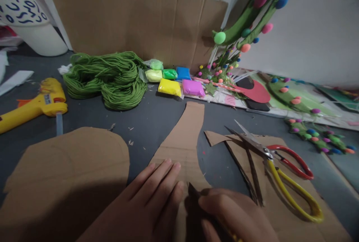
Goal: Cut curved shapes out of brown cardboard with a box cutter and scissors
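A cut cardboard piece (182, 133) with a narrow neck widens towards me on the grey table. My left hand (151, 193) lies flat on its wide part, fingers stretched out. Just right of those fingers, my right hand (232, 212) is closed around a slim tool (194, 192) with a dark pointed tip and some yellow on its body. Whether it is a pen or a knife I cannot tell. The tip is at the cardboard's surface, and faint lines cross the piece. Shadow and my hands hide its near end.
Scissors (269, 154) lie spread on cardboard scraps (283, 197) at right. A rounded cardboard piece (75, 159) and a yellow glue gun (47, 101) are at left. Behind lie green cord (109, 81), clay packets (169, 87), pom-pom decorations (316, 137) and an upright cardboard sheet (134, 17).
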A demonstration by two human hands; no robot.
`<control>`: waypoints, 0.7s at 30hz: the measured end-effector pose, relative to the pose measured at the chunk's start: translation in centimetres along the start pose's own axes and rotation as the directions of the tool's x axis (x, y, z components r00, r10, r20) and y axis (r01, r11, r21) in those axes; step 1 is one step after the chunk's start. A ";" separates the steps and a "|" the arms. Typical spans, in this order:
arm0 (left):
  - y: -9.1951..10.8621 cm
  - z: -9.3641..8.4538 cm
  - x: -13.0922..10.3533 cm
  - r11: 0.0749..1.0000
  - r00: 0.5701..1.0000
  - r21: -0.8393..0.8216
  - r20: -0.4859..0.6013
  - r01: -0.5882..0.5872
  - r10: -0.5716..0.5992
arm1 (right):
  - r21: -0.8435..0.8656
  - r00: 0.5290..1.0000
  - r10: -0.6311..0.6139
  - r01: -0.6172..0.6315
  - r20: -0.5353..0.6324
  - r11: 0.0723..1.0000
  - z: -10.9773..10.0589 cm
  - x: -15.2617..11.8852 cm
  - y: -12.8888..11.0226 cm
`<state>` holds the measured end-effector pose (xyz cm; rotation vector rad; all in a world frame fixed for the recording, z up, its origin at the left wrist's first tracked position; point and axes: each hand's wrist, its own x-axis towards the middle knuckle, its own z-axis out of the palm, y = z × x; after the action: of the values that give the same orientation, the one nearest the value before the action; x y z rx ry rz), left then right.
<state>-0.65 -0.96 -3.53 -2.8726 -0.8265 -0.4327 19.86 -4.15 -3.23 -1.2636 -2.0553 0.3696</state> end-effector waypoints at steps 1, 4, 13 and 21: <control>0.0 0.1 0.0 1.000 1.000 0.000 0.011 -0.004 0.004 | 0.024 0.999 -0.021 0.020 0.036 1.000 0.2 0.0 0.2; 0.1 0.5 -0.3 1.000 1.000 0.015 -0.016 -0.005 0.005 | 0.064 0.995 -0.048 0.042 0.084 0.997 0.1 0.1 0.6; -0.1 0.1 -0.4 1.000 1.000 0.010 0.000 -0.015 0.015 | 0.117 0.996 -0.065 0.058 0.059 0.991 -1.4 0.6 0.4; 0.2 0.4 -0.7 1.000 1.000 -0.009 0.007 0.001 -0.001 | 0.135 0.997 -0.044 0.034 0.066 0.990 -0.7 0.7 0.7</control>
<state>-1.00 -1.39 -4.10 -2.8834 -0.8294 -0.4279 20.62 -3.29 -2.83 -1.1432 -2.0723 0.5303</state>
